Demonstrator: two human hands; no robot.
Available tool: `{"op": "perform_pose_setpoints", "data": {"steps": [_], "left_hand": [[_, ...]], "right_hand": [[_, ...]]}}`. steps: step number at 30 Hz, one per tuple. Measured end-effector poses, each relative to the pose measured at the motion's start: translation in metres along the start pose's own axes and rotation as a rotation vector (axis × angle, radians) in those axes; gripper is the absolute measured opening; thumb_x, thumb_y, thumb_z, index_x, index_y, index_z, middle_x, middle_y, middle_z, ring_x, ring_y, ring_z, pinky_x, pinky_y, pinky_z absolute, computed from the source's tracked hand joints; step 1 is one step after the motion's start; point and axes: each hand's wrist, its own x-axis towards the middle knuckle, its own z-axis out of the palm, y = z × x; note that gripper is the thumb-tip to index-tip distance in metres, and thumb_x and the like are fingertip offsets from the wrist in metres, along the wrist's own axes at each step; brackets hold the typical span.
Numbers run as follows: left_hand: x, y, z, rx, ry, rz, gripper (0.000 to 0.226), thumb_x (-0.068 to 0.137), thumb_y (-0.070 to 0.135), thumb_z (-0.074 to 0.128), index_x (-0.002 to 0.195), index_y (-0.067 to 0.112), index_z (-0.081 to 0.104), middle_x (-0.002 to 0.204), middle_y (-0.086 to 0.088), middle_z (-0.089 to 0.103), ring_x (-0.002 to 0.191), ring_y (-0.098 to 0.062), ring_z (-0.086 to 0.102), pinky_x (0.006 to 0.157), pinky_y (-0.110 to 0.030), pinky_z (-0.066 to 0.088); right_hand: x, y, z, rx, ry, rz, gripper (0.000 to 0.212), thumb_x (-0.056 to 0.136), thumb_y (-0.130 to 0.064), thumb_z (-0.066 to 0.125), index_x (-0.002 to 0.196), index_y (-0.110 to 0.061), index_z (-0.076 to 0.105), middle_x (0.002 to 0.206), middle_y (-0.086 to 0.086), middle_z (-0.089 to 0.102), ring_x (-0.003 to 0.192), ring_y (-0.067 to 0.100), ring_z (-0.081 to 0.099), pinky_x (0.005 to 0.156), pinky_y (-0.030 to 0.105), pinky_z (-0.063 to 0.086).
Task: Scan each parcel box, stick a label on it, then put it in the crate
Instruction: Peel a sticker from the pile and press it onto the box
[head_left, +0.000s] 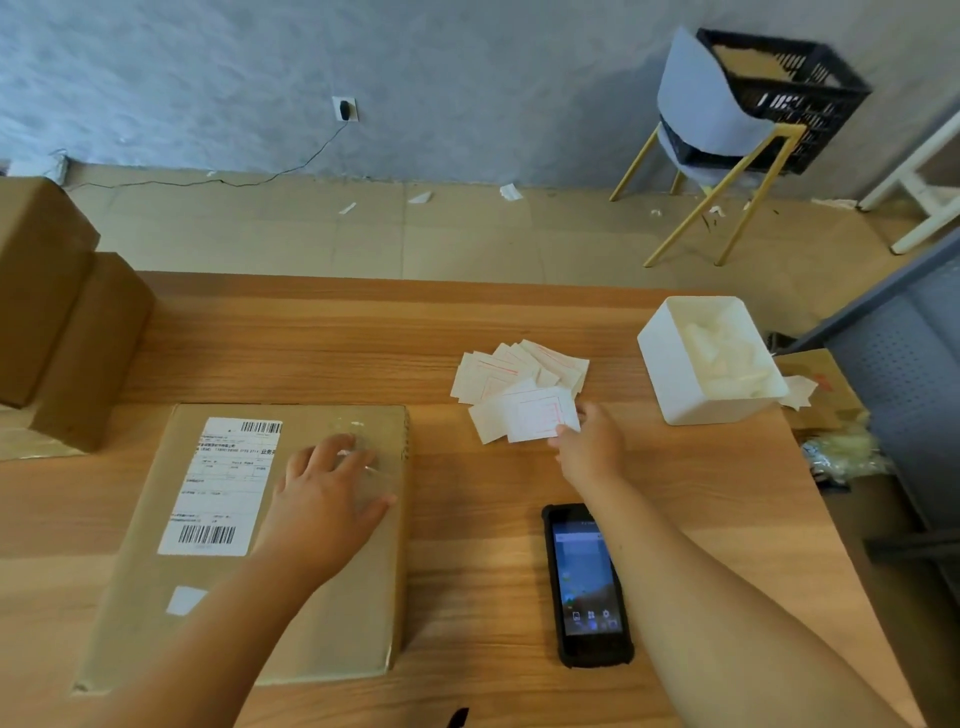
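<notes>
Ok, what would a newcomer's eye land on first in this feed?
The big box lying flat on the table's left, shipping label up, with the left hand spread flat on it. Then the right hand reaching the loose labels mid-table, fingertips at the nearest one, the scanner lying screen-up beside that arm. Far back right, the black crate sits on a chair.
</notes>
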Motion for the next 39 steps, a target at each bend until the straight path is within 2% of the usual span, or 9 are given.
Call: {"op": "perform_pose_setpoints", "data": {"steps": [2, 6, 10, 14, 26, 28, 31, 35, 39], "left_hand": [[-0.001, 0.006, -0.001, -0.011, 0.021, 0.0, 0.044, 0.075, 0.048, 0.068, 0.115, 0.031, 0.058, 0.133, 0.002, 0.045, 0.12, -0.031, 0.038, 0.097, -0.045, 0.038], [-0.001, 0.024, -0.001, -0.053, 0.003, -0.003, 0.051, 0.078, 0.052, 0.064, 0.123, 0.031, 0.053, 0.137, 0.001, 0.04, 0.125, -0.031, 0.032, 0.099, -0.049, 0.035], [0.004, 0.044, -0.005, -0.153, 0.012, 0.045, 0.051, 0.08, 0.05, 0.062, 0.126, 0.03, 0.053, 0.135, 0.003, 0.044, 0.126, -0.027, 0.032, 0.103, -0.046, 0.032], [0.009, 0.061, -0.009, -0.219, 0.02, 0.079, 0.047, 0.081, 0.045, 0.063, 0.124, 0.026, 0.055, 0.129, 0.004, 0.049, 0.123, -0.022, 0.035, 0.102, -0.043, 0.035], [-0.003, 0.04, -0.011, -0.212, 0.011, 0.011, 0.039, 0.082, 0.042, 0.064, 0.117, 0.026, 0.059, 0.122, 0.008, 0.051, 0.114, -0.023, 0.041, 0.097, -0.041, 0.038], [-0.006, 0.035, -0.012, -0.196, 0.012, 0.0, 0.038, 0.081, 0.04, 0.066, 0.116, 0.025, 0.06, 0.121, 0.006, 0.052, 0.115, -0.025, 0.042, 0.097, -0.043, 0.039], [-0.007, 0.029, -0.012, -0.176, 0.02, -0.003, 0.038, 0.08, 0.036, 0.069, 0.114, 0.022, 0.062, 0.119, 0.003, 0.055, 0.115, -0.029, 0.045, 0.095, -0.049, 0.041], [-0.009, 0.025, -0.013, -0.177, 0.044, 0.002, 0.035, 0.077, 0.032, 0.073, 0.109, 0.019, 0.065, 0.116, 0.001, 0.057, 0.108, -0.03, 0.049, 0.091, -0.047, 0.043], [-0.012, 0.022, -0.013, -0.158, 0.033, 0.0, 0.036, 0.078, 0.034, 0.071, 0.111, 0.02, 0.064, 0.118, 0.002, 0.056, 0.11, -0.028, 0.048, 0.091, -0.046, 0.043]], "right_hand": [[-0.004, 0.0, -0.008, 0.057, -0.019, 0.046, 0.045, 0.094, -0.004, 0.052, 0.135, -0.015, 0.039, 0.123, 0.01, 0.06, 0.093, 0.022, 0.066, 0.07, 0.038, 0.059], [-0.009, -0.001, -0.023, 0.153, -0.084, 0.08, 0.031, 0.099, -0.009, 0.044, 0.13, -0.013, 0.043, 0.116, 0.005, 0.063, 0.074, 0.01, 0.068, 0.047, 0.018, 0.05], [-0.011, -0.003, -0.038, 0.245, -0.128, 0.048, 0.021, 0.098, -0.014, 0.048, 0.118, -0.015, 0.056, 0.099, -0.004, 0.068, 0.074, 0.011, 0.071, 0.063, 0.028, 0.059], [-0.009, -0.006, -0.039, 0.293, -0.097, 0.03, 0.015, 0.097, -0.014, 0.051, 0.109, -0.019, 0.057, 0.102, -0.001, 0.068, 0.074, 0.011, 0.072, 0.062, 0.027, 0.059], [0.012, -0.015, -0.008, 0.702, -0.169, 0.336, 0.026, 0.094, 0.001, 0.05, 0.12, -0.004, 0.051, 0.095, 0.011, 0.067, 0.079, 0.02, 0.071, 0.065, 0.03, 0.059], [0.015, -0.014, -0.001, 0.671, -0.129, 0.379, 0.023, 0.094, -0.003, 0.053, 0.117, -0.005, 0.052, 0.089, 0.01, 0.067, 0.075, 0.018, 0.071, 0.066, 0.029, 0.058], [0.019, -0.009, 0.007, 0.553, -0.063, 0.381, 0.016, 0.094, -0.012, 0.057, 0.11, -0.007, 0.058, 0.085, 0.006, 0.067, 0.071, 0.014, 0.067, 0.052, 0.019, 0.052], [0.021, 0.002, 0.009, 0.289, 0.006, 0.208, 0.022, 0.094, -0.019, 0.059, 0.111, -0.009, 0.067, 0.077, -0.006, 0.062, 0.07, 0.009, 0.057, 0.06, 0.024, 0.05], [0.015, 0.003, 0.006, 0.173, 0.056, 0.08, 0.022, 0.093, -0.019, 0.059, 0.112, -0.013, 0.069, 0.098, 0.0, 0.071, 0.071, 0.002, 0.055, 0.053, 0.016, 0.038]]}}
